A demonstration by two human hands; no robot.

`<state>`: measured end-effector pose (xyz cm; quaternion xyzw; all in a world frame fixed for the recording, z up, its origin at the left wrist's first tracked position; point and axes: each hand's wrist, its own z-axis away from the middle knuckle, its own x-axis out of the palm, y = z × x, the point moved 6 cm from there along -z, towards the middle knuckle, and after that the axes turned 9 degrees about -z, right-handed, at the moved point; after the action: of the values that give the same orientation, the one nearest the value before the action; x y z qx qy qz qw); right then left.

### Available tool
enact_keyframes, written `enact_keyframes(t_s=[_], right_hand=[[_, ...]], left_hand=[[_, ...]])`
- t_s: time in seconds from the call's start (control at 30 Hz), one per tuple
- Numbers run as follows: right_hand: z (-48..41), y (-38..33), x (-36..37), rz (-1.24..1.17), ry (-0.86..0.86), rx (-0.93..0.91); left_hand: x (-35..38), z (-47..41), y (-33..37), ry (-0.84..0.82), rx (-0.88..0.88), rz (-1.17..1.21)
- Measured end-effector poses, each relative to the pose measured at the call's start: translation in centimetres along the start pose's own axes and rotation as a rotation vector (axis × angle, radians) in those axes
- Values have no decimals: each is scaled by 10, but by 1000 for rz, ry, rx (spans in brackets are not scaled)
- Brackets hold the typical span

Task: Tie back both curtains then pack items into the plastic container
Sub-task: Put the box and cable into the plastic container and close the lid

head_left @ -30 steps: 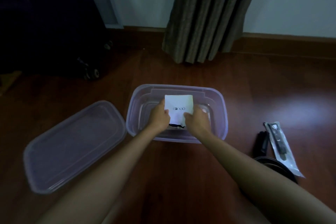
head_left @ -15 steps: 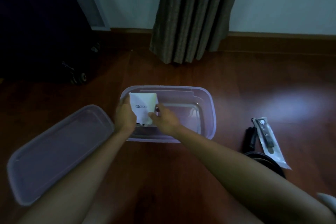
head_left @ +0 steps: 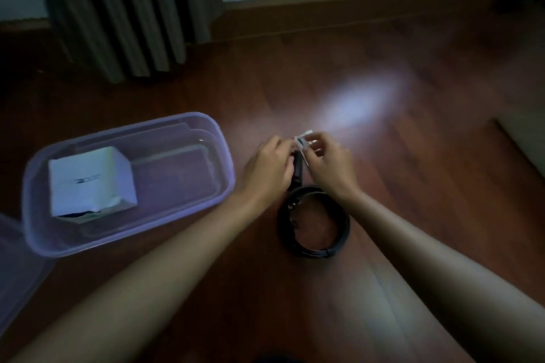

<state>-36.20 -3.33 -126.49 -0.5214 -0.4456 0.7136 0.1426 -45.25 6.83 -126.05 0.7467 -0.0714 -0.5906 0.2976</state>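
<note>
- Pinching the small clear packet [head_left: 303, 142] with right hand [head_left: 330, 169] fingertips, near the floor's [head_left: 383, 68] middle.
- Curling left hand [head_left: 267, 169] fingers round the same packet's dark lower part, just beyond the coiled black cable [head_left: 342, 233].
- Spotting the white box [head_left: 88, 180] tilted in the plastic container's [head_left: 228, 168] left end, lid [head_left: 14, 280] at the floor's left edge.

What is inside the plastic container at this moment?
A white box stands in the left part of the plastic container. Something dark shows under its near edge; the box covers the rest.
</note>
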Motion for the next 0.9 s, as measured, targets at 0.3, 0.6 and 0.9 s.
enact_keyframes(t_s=[0.3, 0.6, 0.9], right_hand=[[78, 109, -25, 285, -30, 352], [63, 82, -29, 194, -31, 255], [14, -63, 15, -125, -74, 10]], left_hand=[[75, 36, 3, -430, -276, -364], [49, 39, 8, -351, -211, -286], [-111, 24, -69, -15, -344, -336]])
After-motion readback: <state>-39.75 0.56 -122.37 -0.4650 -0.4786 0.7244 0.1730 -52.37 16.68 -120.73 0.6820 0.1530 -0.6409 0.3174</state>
